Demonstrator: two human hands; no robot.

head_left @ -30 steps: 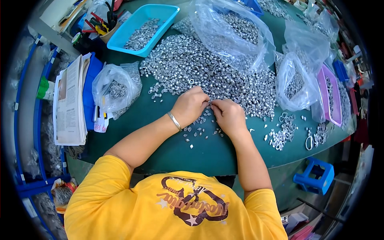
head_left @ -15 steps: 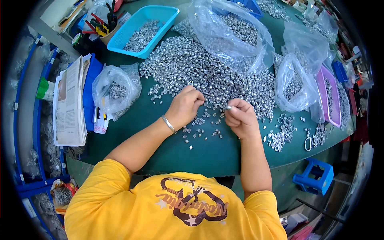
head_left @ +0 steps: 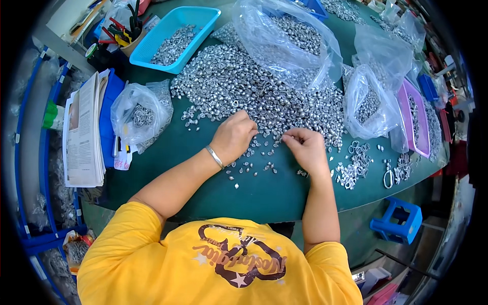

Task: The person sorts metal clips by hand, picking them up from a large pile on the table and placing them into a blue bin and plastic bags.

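Note:
A heap of small silver dome-shaped metal pieces (head_left: 218, 76) spreads over the green table (head_left: 244, 201). At its near edge my left hand (head_left: 234, 137) is closed, fingertips pinched; what they hold, if anything, is hidden. To the right, my right hand (head_left: 307, 150) pinches thumb and forefinger together beside the heap, and any piece between them is too small to make out. Several loose metal pieces (head_left: 246, 165) lie scattered between and below my hands. A silver bangle (head_left: 214, 157) circles my left wrist.
Behind stand a turquoise basket (head_left: 175, 66) and a big clear bag of pieces (head_left: 325, 56). Smaller bags sit left (head_left: 129, 107) and right (head_left: 356, 124), near a purple basket (head_left: 424, 145). Ring-shaped metal parts (head_left: 356, 165) lie right; stacked papers (head_left: 84, 142) stand left.
My right hand has turned and lowered its fingertips toward the heap; the silver piece visible in its pinch before no longer shows. My left hand stays closed at nearly the same place.

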